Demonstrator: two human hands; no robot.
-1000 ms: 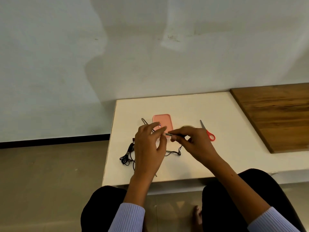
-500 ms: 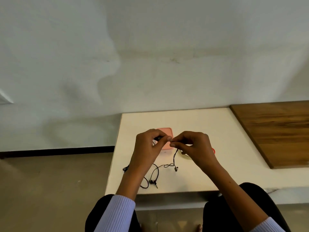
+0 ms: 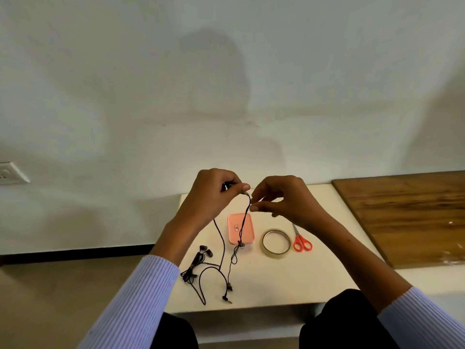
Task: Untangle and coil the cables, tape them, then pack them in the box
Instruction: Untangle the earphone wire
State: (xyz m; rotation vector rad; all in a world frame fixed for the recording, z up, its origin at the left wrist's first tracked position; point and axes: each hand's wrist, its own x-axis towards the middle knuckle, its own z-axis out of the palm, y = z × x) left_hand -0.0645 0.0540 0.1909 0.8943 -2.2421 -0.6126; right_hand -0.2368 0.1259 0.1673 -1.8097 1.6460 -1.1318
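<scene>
- The left hand (image 3: pixel 214 195) is raised above the far edge of the tabletop (image 3: pixel 271 280), its thumb and fingers curled and pinching the upper end of a black cable (image 3: pixel 222 244).
- The right hand (image 3: pixel 284 197) is held up just beside the left, fingers curled, thumb and forefinger tips close together next to the strand that drops from the left hand; whether they actually pinch the strand cannot be told.
- The cable hangs from the left hand in two strands: one falls in front of the box (image 3: pixel 240 229), the other runs down to the left of it.
- Both strands reach the tabletop near its front left part, where the cable lies in loose loops, with a small plug end close to the front edge.
- A second tangle with earbuds (image 3: pixel 206 251) lies near the left edge of the tabletop, bunched in a small knot just beside the loops.
- The box is pink, flat and closed, and lies towards the far edge, left of the middle.
- A tape roll (image 3: pixel 276 241) lies flat just right of the box, apart from it.
- Scissors (image 3: pixel 300 241) with red handles lie just right of the roll, blades pointing to the far edge and partly under the right wrist.
- A brown wooden board (image 3: pixel 407 215) covers the right end of the surface, well apart from the scissors.
- Both forearms wear ribbed pale lilac sleeves (image 3: pixel 141 303).
- A wall socket (image 3: pixel 11 172) sits at the left edge of the view.
</scene>
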